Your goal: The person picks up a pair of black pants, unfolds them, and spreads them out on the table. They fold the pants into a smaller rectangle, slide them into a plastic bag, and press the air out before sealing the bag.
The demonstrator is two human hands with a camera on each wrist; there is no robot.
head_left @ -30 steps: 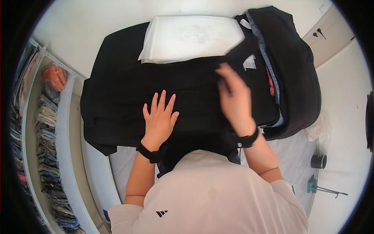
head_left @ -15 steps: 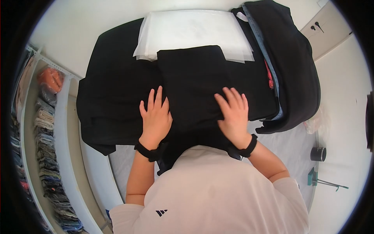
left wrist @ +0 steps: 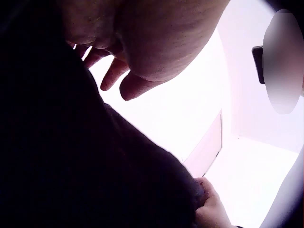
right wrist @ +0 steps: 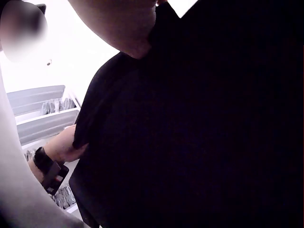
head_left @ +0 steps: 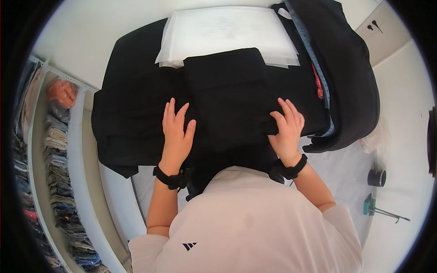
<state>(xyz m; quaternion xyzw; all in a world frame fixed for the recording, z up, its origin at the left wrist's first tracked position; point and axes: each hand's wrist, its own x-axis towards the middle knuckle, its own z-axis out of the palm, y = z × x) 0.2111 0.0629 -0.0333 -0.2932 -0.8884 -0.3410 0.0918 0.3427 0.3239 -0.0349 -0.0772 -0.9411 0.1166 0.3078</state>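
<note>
A black folded garment (head_left: 227,86) lies in front of the person, its narrow far end overlapping the stack of clear plastic bags (head_left: 218,32). At the garment's left side is the left hand (head_left: 176,134), with fingers extended and thumb apart. The right hand (head_left: 287,129) is at the garment's right side, fingers spread and slightly bent. In the left wrist view, dark cloth (left wrist: 95,156) fills the lower left below the left hand. Black fabric (right wrist: 199,133) covers most of the right wrist view, hiding the right fingertips there.
Black cloth (head_left: 132,100) spreads under the garment to the left. A thick black and denim pile (head_left: 350,82) stands at the right. Shelves of folded clothes (head_left: 63,182) line the left wall. A black bin (head_left: 376,178) stands on the floor at right.
The right hand came down from a blurred sweep over the cloth, and a narrow folded panel now overlaps the bags. Since then both hands have moved slightly apart, to the garment's sides.
</note>
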